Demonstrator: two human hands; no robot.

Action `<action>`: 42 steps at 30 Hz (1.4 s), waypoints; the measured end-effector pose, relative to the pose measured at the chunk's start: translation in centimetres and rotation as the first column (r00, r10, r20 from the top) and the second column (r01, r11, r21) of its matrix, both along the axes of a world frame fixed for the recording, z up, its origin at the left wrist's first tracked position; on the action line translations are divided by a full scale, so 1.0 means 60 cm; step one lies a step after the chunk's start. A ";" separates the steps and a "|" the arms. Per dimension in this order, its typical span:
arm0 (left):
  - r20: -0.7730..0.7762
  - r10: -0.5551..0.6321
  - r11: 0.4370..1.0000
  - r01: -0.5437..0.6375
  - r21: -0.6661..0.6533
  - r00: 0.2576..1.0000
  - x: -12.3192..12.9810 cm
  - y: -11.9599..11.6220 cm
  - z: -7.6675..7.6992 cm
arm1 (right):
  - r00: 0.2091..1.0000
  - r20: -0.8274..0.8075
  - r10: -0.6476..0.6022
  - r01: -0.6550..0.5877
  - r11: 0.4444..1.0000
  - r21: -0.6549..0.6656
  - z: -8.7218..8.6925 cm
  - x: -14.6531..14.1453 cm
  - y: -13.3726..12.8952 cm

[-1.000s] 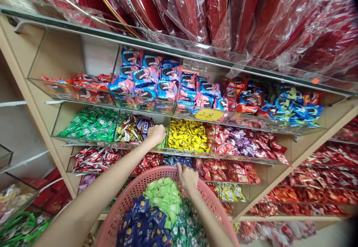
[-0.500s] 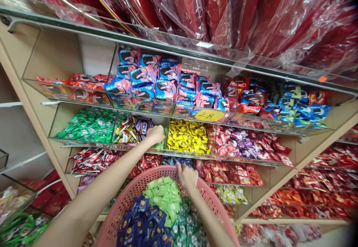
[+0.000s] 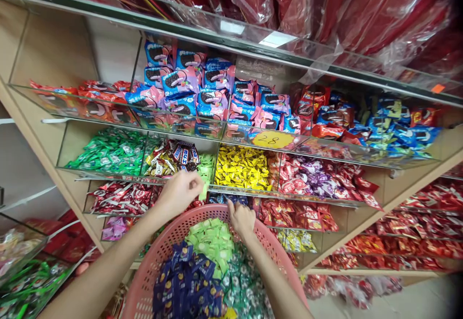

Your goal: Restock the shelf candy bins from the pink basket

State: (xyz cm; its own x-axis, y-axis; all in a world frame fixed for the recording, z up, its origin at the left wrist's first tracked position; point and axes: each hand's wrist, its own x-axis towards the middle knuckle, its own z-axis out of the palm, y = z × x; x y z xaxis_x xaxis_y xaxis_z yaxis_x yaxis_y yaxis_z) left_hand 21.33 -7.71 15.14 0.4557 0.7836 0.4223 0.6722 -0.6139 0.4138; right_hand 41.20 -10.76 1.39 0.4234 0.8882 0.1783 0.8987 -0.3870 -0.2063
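Between the shelf and the basket, my left hand (image 3: 183, 191) is closed on a light green candy packet (image 3: 203, 192) that sticks out from its fingertips. My right hand (image 3: 241, 219) grips the far rim of the pink basket (image 3: 278, 250), its fingers bent over the edge. Inside the basket lie light green packets (image 3: 211, 243), dark blue packets (image 3: 183, 280) and dark green wrapped candies (image 3: 244, 280). Behind my left hand, more light green packets (image 3: 206, 166) fill a narrow shelf section beside Snickers bars (image 3: 185, 154).
Yellow candies (image 3: 241, 167) and green candies (image 3: 112, 151) sit in the same shelf row. Above are cookie packs (image 3: 181, 82) behind a clear front with a yellow "28" label (image 3: 273, 139). The clear shelf edges run across just beyond my hands.
My left hand has come out of the light green section, back toward the basket, and a light green packet now shows in its fingers. My right hand stays on the rim.
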 end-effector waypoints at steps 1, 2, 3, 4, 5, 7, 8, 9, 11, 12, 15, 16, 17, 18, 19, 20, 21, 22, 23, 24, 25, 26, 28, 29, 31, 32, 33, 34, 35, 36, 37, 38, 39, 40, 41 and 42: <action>-0.056 -0.046 0.997 0.042 -0.064 0.997 -0.001 -0.007 -0.020 | 1.000 0.000 -0.001 0.001 1.000 0.000 -0.001 0.001 0.000; -0.108 -0.077 0.991 0.064 -0.115 0.991 0.001 -0.011 -0.041 | 1.000 0.001 -0.001 0.001 1.000 0.001 -0.002 0.002 -0.001; -0.158 -0.091 0.986 0.068 -0.150 0.983 0.004 -0.012 -0.062 | 1.000 0.001 0.000 0.000 1.000 0.003 -0.003 0.002 -0.001; -0.204 -0.089 0.984 0.054 -0.170 0.975 0.008 -0.012 -0.081 | 1.000 0.001 0.002 -0.002 1.000 0.005 -0.004 0.003 -0.001; -0.237 -0.094 0.982 0.051 -0.180 0.967 0.012 -0.010 -0.100 | 1.000 0.000 0.003 -0.003 1.000 0.007 -0.005 0.003 -0.001; -0.290 -0.114 0.975 0.051 -0.218 0.950 0.021 -0.005 -0.128 | 1.000 0.001 0.006 -0.006 1.000 0.008 -0.006 0.002 -0.001; -0.310 -0.124 0.970 0.050 -0.238 0.943 0.024 -0.003 -0.138 | 1.000 0.002 0.006 -0.006 1.000 0.009 -0.006 0.002 -0.001; -0.325 -0.132 0.965 0.047 -0.256 0.937 0.027 -0.001 -0.146 | 1.000 0.001 0.006 -0.006 1.000 0.009 -0.005 0.002 -0.001; -0.336 -0.145 0.958 0.047 -0.282 0.931 0.030 0.003 -0.157 | 1.000 -0.002 0.006 -0.006 1.000 0.007 -0.004 0.001 -0.002; -0.336 -0.154 0.955 0.053 -0.291 0.929 0.031 0.004 -0.161 | 1.000 -0.004 0.006 -0.006 1.000 0.003 -0.003 0.001 -0.002; -0.338 -0.205 0.944 0.095 -0.315 0.919 0.034 0.009 -0.174 | 1.000 -0.004 -0.004 0.004 1.000 -0.011 0.000 0.001 -0.003; -0.347 -0.216 0.944 0.105 -0.313 0.913 0.036 0.011 -0.179 | 1.000 -0.002 -0.006 0.006 1.000 -0.012 0.000 0.002 -0.003; -0.361 -0.219 0.947 0.108 -0.303 0.906 0.038 0.012 -0.184 | 1.000 0.000 -0.006 0.006 1.000 -0.009 0.000 0.002 -0.003; -0.380 -0.207 0.955 0.100 -0.281 0.901 0.040 0.013 -0.188 | 1.000 0.002 -0.004 0.004 1.000 -0.004 0.000 0.002 -0.002; -0.402 -0.181 0.965 0.083 -0.248 0.898 0.042 0.013 -0.191 | 1.000 0.003 -0.001 0.001 1.000 0.002 0.000 0.003 -0.002; -0.421 -0.147 0.975 0.060 -0.215 0.895 0.044 0.012 -0.191 | 1.000 0.004 0.003 -0.003 1.000 0.008 -0.001 0.003 -0.002; -0.431 -0.120 0.982 0.041 -0.187 0.895 0.045 0.009 -0.190 | 1.000 0.004 0.006 -0.006 1.000 0.011 -0.001 0.003 -0.002; -0.429 -0.103 0.985 0.033 -0.168 0.897 0.045 0.006 -0.185 | 1.000 0.005 0.008 -0.008 1.000 0.013 -0.001 0.003 -0.001; -0.419 -0.102 0.986 0.035 -0.165 0.902 0.044 0.001 -0.177 | 1.000 0.006 0.008 -0.008 1.000 0.013 -0.001 0.003 -0.001; -0.397 -0.123 0.983 0.057 -0.174 0.909 0.042 -0.003 -0.166 | 1.000 0.007 0.009 -0.009 1.000 0.013 -0.001 0.003 -0.001; -0.369 -0.156 0.978 0.090 -0.190 0.916 0.039 -0.008 -0.153 | 1.000 0.007 0.010 -0.010 1.000 0.012 -0.001 0.003 -0.001; -0.337 -0.195 0.969 0.129 -0.209 0.921 0.036 -0.011 -0.137 | 1.000 0.006 0.011 -0.011 1.000 0.010 -0.001 0.003 0.000; -0.256 -0.273 0.949 0.216 -0.229 0.928 0.028 -0.012 -0.099 | 1.000 0.003 0.010 -0.010 1.000 0.007 -0.002 0.004 -0.001; -0.219 -0.290 0.945 0.242 -0.220 0.932 0.024 -0.009 -0.077 | 1.000 0.003 0.009 -0.009 1.000 0.007 -0.002 0.004 -0.001; -0.197 -0.257 0.961 0.229 -0.156 0.946 0.017 0.006 -0.035 | 1.000 0.002 0.006 -0.006 1.000 0.007 -0.002 0.005 -0.002; -0.201 -0.204 0.977 0.185 -0.108 0.958 0.016 0.018 -0.016 | 1.000 0.003 0.005 -0.005 1.000 0.009 -0.002 0.005 -0.002; -0.212 -0.144 0.989 0.134 -0.060 0.967 0.016 0.031 0.002 | 1.000 0.003 0.006 -0.006 1.000 0.010 -0.002 0.005 -0.003; -0.232 -0.072 0.997 0.076 0.005 0.970 0.018 0.045 0.016 | 1.000 0.003 0.005 -0.006 1.000 0.007 -0.001 0.004 -0.003; -0.270 -0.012 0.997 0.032 0.070 0.963 0.023 0.059 0.027 | 1.000 0.001 0.004 -0.004 1.000 0.001 0.001 0.004 -0.004; -0.321 0.042 0.990 0.003 0.138 0.946 0.029 0.072 0.035 | 1.000 -0.002 0.002 -0.002 1.000 -0.005 0.002 0.003 -0.004; -0.382 0.078 0.980 -0.001 0.199 0.921 0.036 0.083 0.039 | 1.000 -0.006 0.000 0.000 1.000 -0.009 0.004 0.003 -0.004; -0.443 0.107 0.969 0.006 0.246 0.890 0.044 0.092 0.041 | 1.000 -0.010 0.001 -0.001 1.000 -0.011 0.005 0.002 -0.004; -0.494 0.131 0.959 0.016 0.282 0.860 0.053 0.100 0.040 | 1.000 -0.014 0.003 -0.003 1.000 -0.008 0.007 0.002 -0.005; -0.534 0.149 0.952 0.024 0.304 0.832 0.061 0.105 0.038 | 1.000 -0.017 0.005 -0.005 1.000 -0.003 0.008 0.002 -0.005; -0.567 0.162 0.949 0.030 0.314 0.807 0.068 0.109 0.035 | 1.000 -0.018 0.006 -0.006 1.000 0.001 0.009 0.002 -0.005; -0.593 0.171 0.947 0.033 0.318 0.787 0.074 0.112 0.031 | 1.000 -0.017 0.006 -0.006 1.000 0.002 0.009 0.002 -0.005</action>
State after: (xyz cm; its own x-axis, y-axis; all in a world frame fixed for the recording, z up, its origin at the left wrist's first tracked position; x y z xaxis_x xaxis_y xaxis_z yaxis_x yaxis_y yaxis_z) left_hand 25.79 -0.96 17.00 0.6449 0.7065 0.2917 0.7635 -0.5783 -0.2875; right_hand 41.35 -11.07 1.91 0.4209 0.8904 0.1731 0.8975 -0.3810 -0.2221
